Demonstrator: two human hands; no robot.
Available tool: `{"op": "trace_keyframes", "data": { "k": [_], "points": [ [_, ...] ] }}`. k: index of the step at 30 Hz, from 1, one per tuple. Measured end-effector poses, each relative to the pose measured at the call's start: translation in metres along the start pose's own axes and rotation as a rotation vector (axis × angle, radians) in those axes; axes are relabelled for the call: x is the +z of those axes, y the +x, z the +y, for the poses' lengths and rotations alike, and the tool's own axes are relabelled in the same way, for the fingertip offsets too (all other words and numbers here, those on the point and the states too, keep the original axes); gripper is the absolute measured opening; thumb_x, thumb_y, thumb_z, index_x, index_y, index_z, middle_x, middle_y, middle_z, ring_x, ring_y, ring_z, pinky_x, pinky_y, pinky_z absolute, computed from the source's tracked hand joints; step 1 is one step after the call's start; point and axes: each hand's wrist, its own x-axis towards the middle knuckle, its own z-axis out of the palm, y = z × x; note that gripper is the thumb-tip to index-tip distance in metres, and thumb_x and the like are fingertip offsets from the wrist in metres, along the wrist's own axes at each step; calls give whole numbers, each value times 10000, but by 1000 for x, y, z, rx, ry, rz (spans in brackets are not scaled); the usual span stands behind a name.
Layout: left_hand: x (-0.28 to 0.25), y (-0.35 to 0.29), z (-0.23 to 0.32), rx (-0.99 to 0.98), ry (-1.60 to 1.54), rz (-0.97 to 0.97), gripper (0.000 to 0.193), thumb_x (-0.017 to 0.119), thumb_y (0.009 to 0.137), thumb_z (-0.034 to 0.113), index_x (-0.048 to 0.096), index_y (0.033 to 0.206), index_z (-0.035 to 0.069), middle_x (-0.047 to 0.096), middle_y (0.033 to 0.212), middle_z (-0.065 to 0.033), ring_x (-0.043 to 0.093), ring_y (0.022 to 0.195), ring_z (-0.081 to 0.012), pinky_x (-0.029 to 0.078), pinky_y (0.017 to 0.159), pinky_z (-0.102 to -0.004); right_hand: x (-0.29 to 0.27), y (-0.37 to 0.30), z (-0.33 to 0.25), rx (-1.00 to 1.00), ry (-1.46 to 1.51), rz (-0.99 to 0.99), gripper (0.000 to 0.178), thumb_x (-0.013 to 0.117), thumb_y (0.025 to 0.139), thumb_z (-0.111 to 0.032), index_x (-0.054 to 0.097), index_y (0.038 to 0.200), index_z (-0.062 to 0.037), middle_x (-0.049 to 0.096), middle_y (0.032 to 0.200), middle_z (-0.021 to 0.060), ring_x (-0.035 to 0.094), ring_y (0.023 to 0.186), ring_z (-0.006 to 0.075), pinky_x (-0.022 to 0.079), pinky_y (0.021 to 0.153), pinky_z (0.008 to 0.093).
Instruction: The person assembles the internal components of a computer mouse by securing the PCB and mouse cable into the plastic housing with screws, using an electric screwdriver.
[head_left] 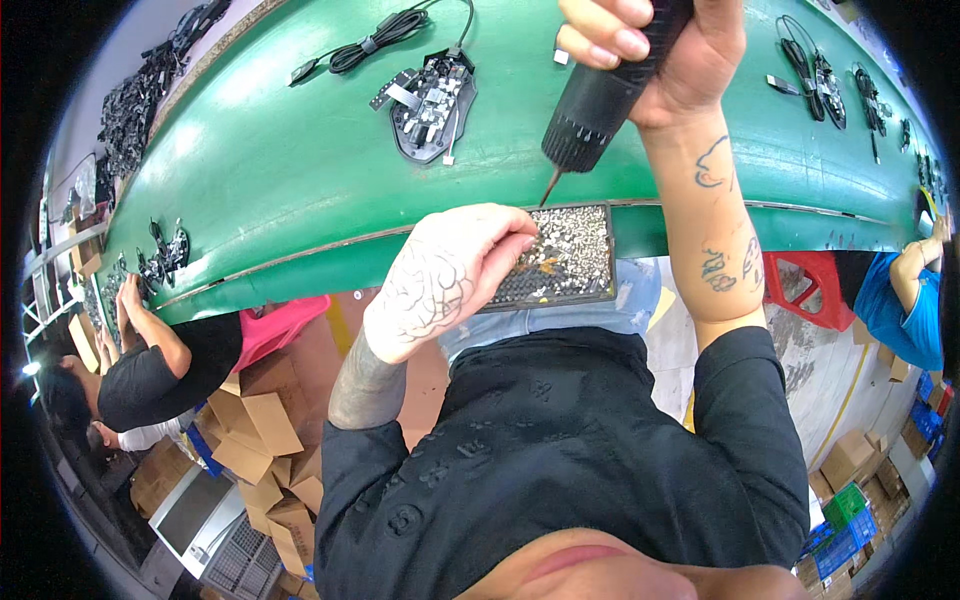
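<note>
A black electric screwdriver [592, 112] is gripped in my right hand [690, 60], its thin bit slanting down to the left. The bit's tip comes close to the fingertips of my left hand [450, 265], which are pinched together over a dark tray [612, 255] of many small metal screws [575, 240]. Whether a screw sits between those fingers is too small to make out. Farther off on the green work surface lies an opened computer mouse [432, 110], its circuit board, ribbon cable and small parts exposed, with its black cable [375, 42] bundled beside it.
More cabled mouse assemblies [825, 90] lie along the right of the green bench [270, 130], and others [163, 255] at its left end. Co-workers sit at left [150, 345] and right [905, 290]. Cardboard boxes [255, 430] and a red stool [808, 290] stand on the floor.
</note>
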Motion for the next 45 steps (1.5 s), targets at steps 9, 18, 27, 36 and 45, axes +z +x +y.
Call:
{"op": "trace_keyframes", "data": {
  "k": [9,18,27,36,45],
  "points": [
    [2,3,1,-92,-227,-43,107,674,816,82,630,888,15,648,753,-92,634,651,-176,498,613,-296,13,-8,6,-20,41,30,477,445,967,-389,507,1213,15,548,711,74,540,532,174,492,536,321],
    [1,6,3,61,-79,-40,98,691,758,32,674,855,35,666,802,-83,644,702,-207,485,617,-295,-5,-2,9,-46,31,-80,386,481,971,-292,500,1162,43,548,678,90,530,496,168,481,481,309],
    [4,11,8,-50,-91,-84,120,727,735,25,651,829,31,644,739,-70,587,622,-157,463,589,-272,7,-6,3,84,-50,129,332,579,889,-316,575,988,0,543,606,50,515,493,150,445,494,322],
    [14,5,-8,-287,-461,139,147,652,864,-16,547,966,-21,693,905,-111,577,764,-79,464,713,-210,11,-7,8,7,-109,231,320,638,841,-260,551,975,17,564,601,91,543,467,169,462,448,324],
    [10,2,-7,-212,-423,243,107,595,885,-35,551,982,-23,678,918,-124,629,870,-147,491,815,-288,9,-1,15,-42,-161,165,326,550,909,-255,523,1050,37,541,614,65,517,481,154,461,484,336]
  ]
}}
